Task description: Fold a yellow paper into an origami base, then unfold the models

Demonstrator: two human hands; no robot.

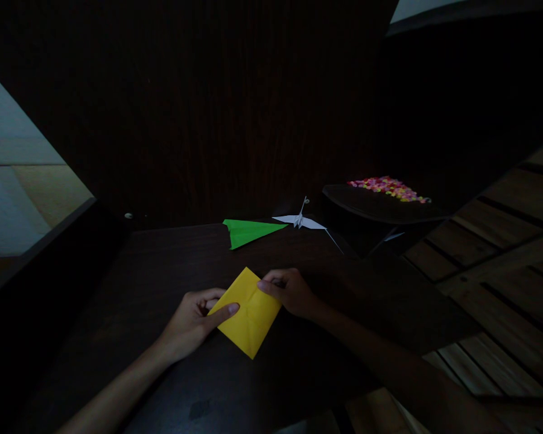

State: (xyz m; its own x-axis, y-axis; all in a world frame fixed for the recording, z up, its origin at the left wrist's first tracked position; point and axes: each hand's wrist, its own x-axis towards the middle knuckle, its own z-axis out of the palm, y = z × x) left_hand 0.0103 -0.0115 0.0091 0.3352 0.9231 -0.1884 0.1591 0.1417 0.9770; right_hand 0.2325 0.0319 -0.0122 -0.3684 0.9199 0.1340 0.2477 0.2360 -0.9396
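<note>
A folded square of yellow origami paper (248,319) is held between both hands, turned so that one corner points away from me and one towards me. My left hand (194,320) grips its left corner, thumb on top and fingers underneath. At the upper right edge my right hand (292,292) pinches the paper between thumb and curled fingers. Beyond the yellow paper lies a green paper plane (251,233), its narrow tip pointing right. By that tip sits a white paper crane (299,220) with its wings spread.
The dark wooden table (172,259) meets a tall dark panel (230,120) at the back. A curved dark shelf (357,202) on the right bears a heap of small pink and yellow pieces (391,188). Wooden slats (502,301) show at lower right.
</note>
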